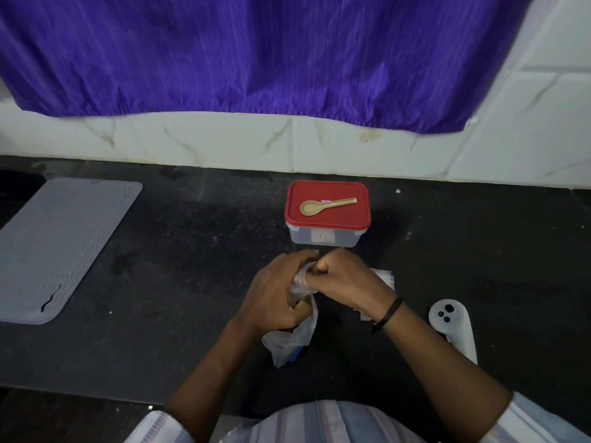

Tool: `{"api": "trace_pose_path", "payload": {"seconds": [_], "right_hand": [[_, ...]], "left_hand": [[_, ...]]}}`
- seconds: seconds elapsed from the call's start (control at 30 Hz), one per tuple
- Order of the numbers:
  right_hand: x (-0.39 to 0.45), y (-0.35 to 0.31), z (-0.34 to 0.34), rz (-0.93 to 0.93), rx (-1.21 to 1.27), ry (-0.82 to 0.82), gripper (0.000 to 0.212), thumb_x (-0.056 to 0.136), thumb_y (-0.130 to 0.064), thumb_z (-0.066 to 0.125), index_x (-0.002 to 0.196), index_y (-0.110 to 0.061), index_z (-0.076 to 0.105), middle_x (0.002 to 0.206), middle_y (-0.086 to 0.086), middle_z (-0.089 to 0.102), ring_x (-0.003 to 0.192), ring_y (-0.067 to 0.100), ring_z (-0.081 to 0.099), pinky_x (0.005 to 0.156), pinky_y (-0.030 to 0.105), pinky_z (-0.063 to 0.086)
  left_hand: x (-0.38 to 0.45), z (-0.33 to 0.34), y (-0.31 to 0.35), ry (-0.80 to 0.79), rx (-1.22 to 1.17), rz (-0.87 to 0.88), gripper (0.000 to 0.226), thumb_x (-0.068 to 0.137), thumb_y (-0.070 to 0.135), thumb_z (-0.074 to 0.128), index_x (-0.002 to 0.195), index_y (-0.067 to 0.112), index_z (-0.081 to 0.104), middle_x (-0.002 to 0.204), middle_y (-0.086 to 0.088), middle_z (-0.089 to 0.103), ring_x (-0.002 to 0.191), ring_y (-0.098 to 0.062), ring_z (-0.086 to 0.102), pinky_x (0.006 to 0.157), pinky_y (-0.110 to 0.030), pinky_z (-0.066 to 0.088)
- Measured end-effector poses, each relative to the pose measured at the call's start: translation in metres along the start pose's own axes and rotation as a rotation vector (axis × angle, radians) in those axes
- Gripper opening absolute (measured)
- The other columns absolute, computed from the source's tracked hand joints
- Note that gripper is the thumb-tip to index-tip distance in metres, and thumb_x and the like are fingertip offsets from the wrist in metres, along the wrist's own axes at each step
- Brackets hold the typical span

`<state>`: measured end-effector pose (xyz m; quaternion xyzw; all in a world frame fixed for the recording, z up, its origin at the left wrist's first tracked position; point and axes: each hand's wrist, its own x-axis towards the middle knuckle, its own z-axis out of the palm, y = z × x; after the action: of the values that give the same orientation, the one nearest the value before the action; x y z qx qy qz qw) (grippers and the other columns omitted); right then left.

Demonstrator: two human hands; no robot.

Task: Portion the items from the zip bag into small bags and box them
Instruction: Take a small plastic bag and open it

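Dark counter, box label unreadable

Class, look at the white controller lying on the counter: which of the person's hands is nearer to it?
Right. The right hand is up-left of the controller; the left hand lies farther left, beyond it.

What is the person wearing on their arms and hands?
Both hands, left and right, are bare, with no gloves. The right wrist has a thin dark band. Pale striped sleeves are pushed up to the elbows.
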<state>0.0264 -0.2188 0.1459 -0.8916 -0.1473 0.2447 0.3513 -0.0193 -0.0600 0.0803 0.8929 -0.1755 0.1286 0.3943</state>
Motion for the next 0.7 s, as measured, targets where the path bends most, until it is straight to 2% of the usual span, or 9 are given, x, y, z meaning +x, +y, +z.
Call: {"api": "trace_pose_path", "payload": {"seconds": [0.13, 0.2, 0.23, 0.33, 0.43, 0.53, 0.63, 0.7], "right_hand": [[0.000, -0.003, 0.001, 0.009, 0.076, -0.039, 0.029, 0.084, -0.036, 0.065, 0.063, -0.017, 0.066, 0.058, -0.006, 0.060, 0.055, 0.005, 0.058, 0.051, 0.021, 0.043], [0.000, -0.001, 0.003, 0.001, 0.139, -0.043, 0.029, 0.084, -0.041, 0.066, 0.069, -0.016, 0.070, 0.067, 0.000, 0.068, 0.065, 0.010, 0.065, 0.059, 0.028, 0.052], [0.001, -0.001, 0.003, -0.006, 0.141, -0.040, 0.032, 0.084, -0.043, 0.065, 0.069, -0.016, 0.071, 0.068, 0.001, 0.069, 0.066, 0.010, 0.066, 0.062, 0.030, 0.052], [0.001, 0.000, 0.004, -0.036, 0.087, -0.016, 0.036, 0.089, -0.045, 0.060, 0.062, -0.023, 0.067, 0.059, -0.006, 0.062, 0.059, 0.003, 0.058, 0.057, 0.023, 0.044], [0.000, -0.004, 0.005, -0.049, 0.087, 0.020, 0.039, 0.090, -0.048, 0.056, 0.068, -0.019, 0.070, 0.065, -0.003, 0.065, 0.066, 0.010, 0.063, 0.065, 0.032, 0.051], [0.002, -0.007, 0.004, -0.053, 0.115, 0.024, 0.042, 0.091, -0.042, 0.057, 0.064, -0.011, 0.065, 0.060, 0.001, 0.057, 0.059, 0.010, 0.055, 0.061, 0.037, 0.048], [0.002, -0.012, 0.006, -0.070, 0.172, -0.028, 0.036, 0.093, -0.035, 0.055, 0.061, -0.019, 0.062, 0.065, 0.002, 0.059, 0.064, 0.014, 0.057, 0.067, 0.041, 0.050], [-0.001, -0.015, 0.003, -0.081, 0.272, -0.065, 0.029, 0.096, -0.033, 0.053, 0.072, -0.025, 0.068, 0.080, 0.000, 0.070, 0.078, 0.014, 0.065, 0.077, 0.036, 0.053]], "left_hand": [[-0.002, 0.003, 0.001, 0.062, 0.021, 0.013, 0.069, 0.074, 0.045, 0.073, 0.132, 0.015, 0.052, 0.122, 0.003, 0.063, 0.105, -0.011, 0.062, 0.088, -0.031, 0.051], [-0.002, 0.004, 0.004, 0.104, 0.041, -0.015, 0.063, 0.074, 0.045, 0.070, 0.127, 0.013, 0.056, 0.115, 0.002, 0.065, 0.100, -0.012, 0.063, 0.083, -0.034, 0.053], [-0.002, 0.005, 0.004, 0.123, 0.053, -0.028, 0.059, 0.074, 0.042, 0.069, 0.123, 0.013, 0.059, 0.112, 0.002, 0.066, 0.096, -0.012, 0.064, 0.080, -0.036, 0.054], [0.001, 0.006, 0.005, 0.175, 0.117, -0.051, 0.045, 0.074, 0.039, 0.065, 0.113, 0.016, 0.063, 0.104, 0.004, 0.068, 0.089, -0.010, 0.062, 0.073, -0.036, 0.054], [0.002, 0.008, 0.006, 0.237, 0.151, -0.098, 0.043, 0.074, 0.038, 0.065, 0.111, 0.017, 0.063, 0.103, 0.003, 0.068, 0.089, -0.014, 0.059, 0.073, -0.032, 0.050], [0.001, 0.012, 0.008, 0.239, 0.138, -0.144, 0.045, 0.074, 0.036, 0.066, 0.114, 0.015, 0.064, 0.106, 0.005, 0.067, 0.093, -0.013, 0.061, 0.076, -0.031, 0.050], [0.002, 0.011, 0.009, 0.242, 0.094, -0.159, 0.042, 0.075, 0.036, 0.064, 0.113, 0.019, 0.061, 0.103, 0.005, 0.068, 0.090, -0.012, 0.063, 0.076, -0.031, 0.052], [0.004, 0.006, 0.010, 0.261, 0.070, -0.176, 0.036, 0.076, 0.036, 0.062, 0.110, 0.027, 0.055, 0.096, 0.007, 0.068, 0.084, -0.008, 0.063, 0.071, -0.025, 0.051]]}}
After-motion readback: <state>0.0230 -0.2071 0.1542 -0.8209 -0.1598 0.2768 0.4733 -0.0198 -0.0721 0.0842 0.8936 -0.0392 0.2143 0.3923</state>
